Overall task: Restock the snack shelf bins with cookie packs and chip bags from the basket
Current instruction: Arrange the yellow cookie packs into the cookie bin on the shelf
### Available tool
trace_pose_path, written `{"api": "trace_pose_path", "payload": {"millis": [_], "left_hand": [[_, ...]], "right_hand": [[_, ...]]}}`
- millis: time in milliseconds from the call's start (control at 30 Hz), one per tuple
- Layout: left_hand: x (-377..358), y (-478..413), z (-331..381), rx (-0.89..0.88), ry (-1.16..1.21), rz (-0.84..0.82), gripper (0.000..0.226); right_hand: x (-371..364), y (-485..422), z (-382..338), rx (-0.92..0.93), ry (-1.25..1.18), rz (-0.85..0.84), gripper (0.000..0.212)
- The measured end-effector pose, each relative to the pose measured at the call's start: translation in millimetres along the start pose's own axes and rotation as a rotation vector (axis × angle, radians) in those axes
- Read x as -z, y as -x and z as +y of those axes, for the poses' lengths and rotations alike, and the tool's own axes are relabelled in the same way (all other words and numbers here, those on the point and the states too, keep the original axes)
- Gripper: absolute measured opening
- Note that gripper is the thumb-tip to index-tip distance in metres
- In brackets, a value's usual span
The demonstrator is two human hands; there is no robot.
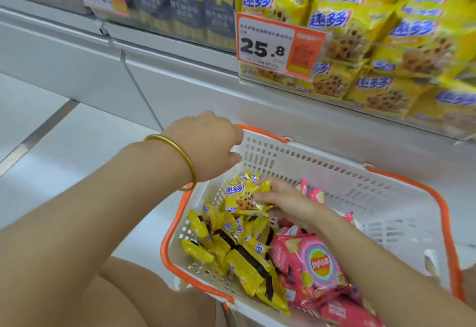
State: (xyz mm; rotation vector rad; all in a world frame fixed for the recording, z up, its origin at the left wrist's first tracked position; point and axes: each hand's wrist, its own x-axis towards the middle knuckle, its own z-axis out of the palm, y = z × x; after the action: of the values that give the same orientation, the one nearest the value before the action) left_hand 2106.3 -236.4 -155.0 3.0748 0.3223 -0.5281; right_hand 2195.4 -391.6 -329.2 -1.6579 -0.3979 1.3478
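Shelf bin [340, 94], upper right: clear-fronted, already well stocked with yellow cookie packs, set above and behind the basket. A second bin [180, 9] of dark packs is seen to its left, blurred.

Basket [334, 169]: white, orange rim, placed on the floor just below the shelf. Cookie packs [231, 249] are heaped in its left half, pink chip bags [316, 262] in its right. Much stock is judged left to move.

Left hand [206, 143]: held at the basket's far left corner, fingers curled and hidden behind the knuckles. Whether the rim is gripped cannot be told.

Right hand [283, 197]: reached down into the basket, fingers and thumb closed round one pack [242, 197], which is raised just clear of the heap, near the far wall.

Price tag [278, 45]: orange and white, clipped to the bin's left front edge.

Bangle [185, 156]: gold, worn on the left wrist.

Step in hand, as judged: one pack is to be lifted out and carried up to the yellow bin. It is best held by its body, not by the crimped end, so the cookies are not crushed and the wrapper is not torn. The pack should be brought over the bin's front wall and laid face out, like the rest. The tag should be cleared on the way up. Several packs could be gathered per reach, with the basket steadied by the other hand.
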Motion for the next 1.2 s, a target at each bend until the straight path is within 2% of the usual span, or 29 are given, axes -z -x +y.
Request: {"api": "trace_pose_path", "payload": {"millis": [100, 200, 300, 367, 433, 500, 633, 733, 800, 933, 1067, 1200], "left_hand": [[4, -8, 4, -0.005, 0.062, -0.01, 0.038], [10, -15, 15, -0.033, 0.245, -0.031, 0.041], [18, -18, 28, -0.063, 0.385, -0.058, 0.042], [23, -19, 32, -0.09, 0.421, -0.021, 0.035], [33, -19, 33, -0.109, 0.532, 0.081, 0.028], [47, -19, 32, -0.126, 0.749, 0.231, 0.022], [79, -16, 30, -0.139, 1.133, 0.724, 0.037], [94, -17, 22, -0.018, 1.05, 1.057, 0.036], [95, -25, 13, 0.048, 0.971, 1.133, 0.035], [91, -45, 6, 0.086, 0.786, 1.096, 0.049], [89, -59, 4, 0.061, 0.59, 1.023, 0.061], [90, -62, 3, 0.043, 0.524, 1.013, 0.057]], "right_hand": [[13, 30, -22, 0.091, -0.188, -0.034, 0.019], [19, 55, -45, 0.193, -0.293, -0.039, 0.022], [23, 79, -65, 0.298, -0.33, -0.021, 0.029], [23, 93, -76, 0.347, -0.272, 0.028, 0.035], [25, 109, -93, 0.443, -0.158, 0.135, 0.045], [26, 124, -119, 0.583, -0.049, 0.283, 0.041], [32, 143, -188, 0.858, 0.248, 0.634, 0.037], [35, 138, -239, 1.009, 0.384, 0.828, 0.035], [36, 123, -265, 1.024, 0.464, 0.862, 0.034], [35, 86, -285, 0.918, 0.692, 0.872, 0.031], [34, 71, -287, 0.886, 0.675, 0.981, 0.03], [33, 71, -281, 0.804, 0.752, 0.929, 0.031]]}}
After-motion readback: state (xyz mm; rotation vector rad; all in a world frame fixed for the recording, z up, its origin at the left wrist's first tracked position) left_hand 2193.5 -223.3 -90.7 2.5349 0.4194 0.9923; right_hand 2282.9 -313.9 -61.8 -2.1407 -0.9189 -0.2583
